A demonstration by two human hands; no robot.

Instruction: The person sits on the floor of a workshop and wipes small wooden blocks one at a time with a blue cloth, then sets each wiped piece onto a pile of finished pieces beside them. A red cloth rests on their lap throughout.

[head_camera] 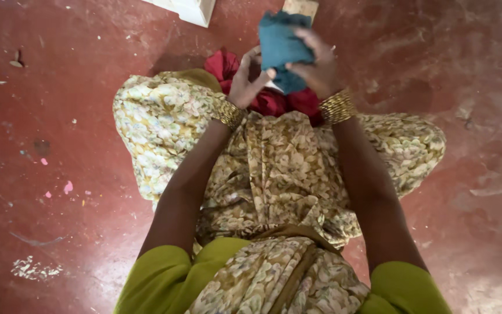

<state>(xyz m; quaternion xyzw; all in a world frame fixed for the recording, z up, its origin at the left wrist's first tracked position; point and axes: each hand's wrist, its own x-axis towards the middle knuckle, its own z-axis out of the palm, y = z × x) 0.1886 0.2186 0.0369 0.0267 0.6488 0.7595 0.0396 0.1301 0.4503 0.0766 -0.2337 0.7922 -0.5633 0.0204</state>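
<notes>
A teal piece of cloth [280,43] is held up in front of me, above my lap. My right hand [319,67] grips it from the right side, fingers wrapped over its top. My left hand [245,78] pinches its lower left edge between thumb and fingers. Both wrists carry gold bangles. Beneath the hands lies a bunched red cloth [268,96], partly hidden by them, resting at the far edge of my floral garment [274,168]. A small white bit shows between my hands under the teal cloth; what it is cannot be told.
I sit on a worn red floor [59,145] flecked with paint spots and scraps. A white box-like object [190,9] and a pale wooden block [302,7] stand at the top edge, just beyond the hands.
</notes>
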